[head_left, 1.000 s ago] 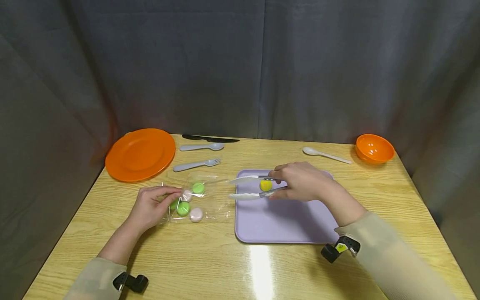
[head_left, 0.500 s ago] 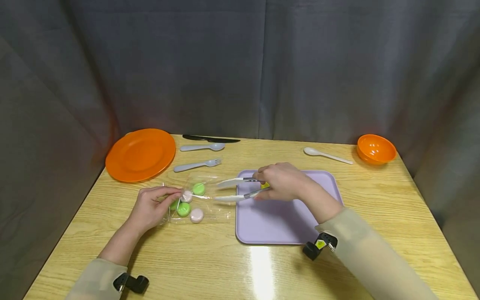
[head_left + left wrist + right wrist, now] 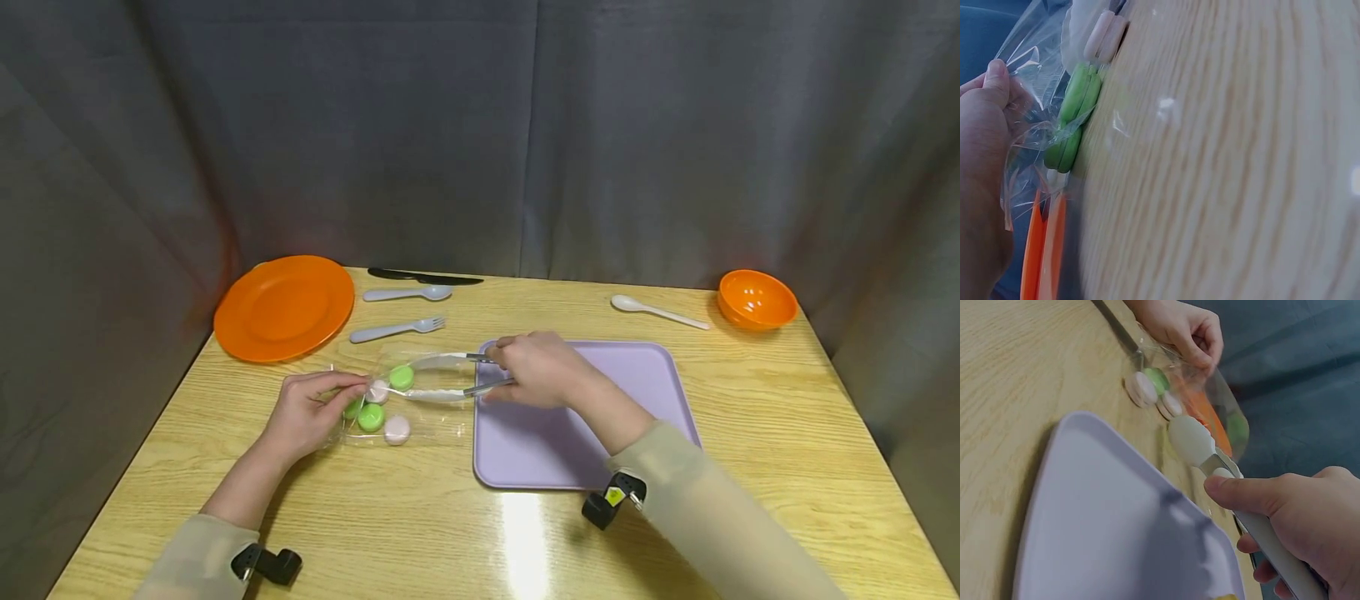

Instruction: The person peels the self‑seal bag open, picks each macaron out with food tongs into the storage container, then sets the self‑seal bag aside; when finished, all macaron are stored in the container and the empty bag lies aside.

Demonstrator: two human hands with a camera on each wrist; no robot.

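Note:
My left hand pinches the upper film of a clear plastic bag lying on the table. Inside the bag are several macarons, among them a green macaron and a pink macaron. My right hand grips a pair of tongs with white tips and grey handles. The tongs' arms stand apart, with no macaron gripped between them. Their tips reach into the bag's right end, close to the green macaron. Beneath the right hand lies a lilac tray; a yellow item on it shows only at the right wrist view's bottom edge.
An orange plate lies at the back left, beside a grey fork, a grey spoon and a black knife. At the back right are a pale spoon and an orange bowl. Dark curtains enclose the table.
My right hand has carried the tongs leftward from over the tray, so their tips are now at the bag's right end. My left hand keeps its pinch in nearly the same place.

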